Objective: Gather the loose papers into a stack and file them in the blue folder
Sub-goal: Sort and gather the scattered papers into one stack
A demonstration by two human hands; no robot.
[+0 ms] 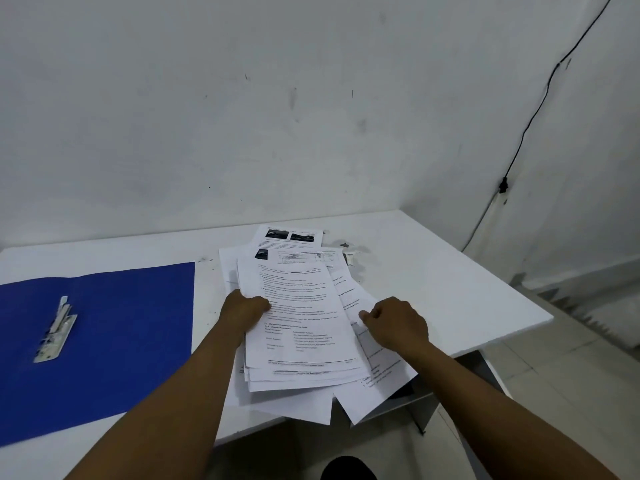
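A messy pile of white printed paper sheets [298,317] lies on the white flat counter [433,271], fanned out and crooked. Some sheets stick out past the near edge of the counter and hang over the gap below. The print on them is too small and blurry to read; the far sheets show little dark pictures.

The left hand [242,311] is at the left edge of the pile. Its thumb lies on top of the sheets and its other fingers are tucked under them, out of sight — it looks like it is pinching the top sheets. The right hand [396,323] rests on the right side of the pile with its fingers curled. Its fingertips seem to nip the edge of a sheet, but the back of the hand hides them, so I cannot tell for sure.

The open blue card folder [104,341] lies flat on the counter just to the left of the pile, apart from it. Its left part is cut off by the edge of the view. A shiny metal clip [55,332] sits in the middle of it, sticking up a little.

A thin black cable [540,102] runs down the grey-white wall [242,98] on the right. At the bottom edge a dark round shape [348,469] peeks in — too cut off to make out.
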